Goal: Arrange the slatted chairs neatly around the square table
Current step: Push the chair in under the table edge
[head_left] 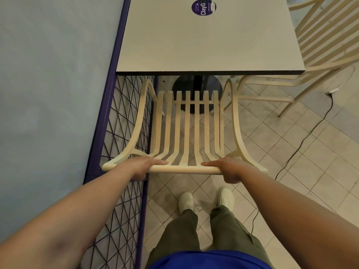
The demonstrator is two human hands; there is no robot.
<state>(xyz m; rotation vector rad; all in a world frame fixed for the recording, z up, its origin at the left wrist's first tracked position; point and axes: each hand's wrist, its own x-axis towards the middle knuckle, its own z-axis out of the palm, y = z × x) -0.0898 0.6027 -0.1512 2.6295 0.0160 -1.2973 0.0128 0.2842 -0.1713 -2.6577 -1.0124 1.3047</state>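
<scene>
A cream slatted chair stands right in front of me, its seat facing the square grey table and its front edge just short of the table's near edge. My left hand grips the left part of the chair's top back rail. My right hand grips the right part of the same rail. A second slatted chair stands at the table's right side, partly cut off by the frame.
A purple metal frame with wire mesh runs along the left, close to the chair's left arm. The table's black pedestal base sits under it. A black cable crosses the tiled floor at right. My feet are behind the chair.
</scene>
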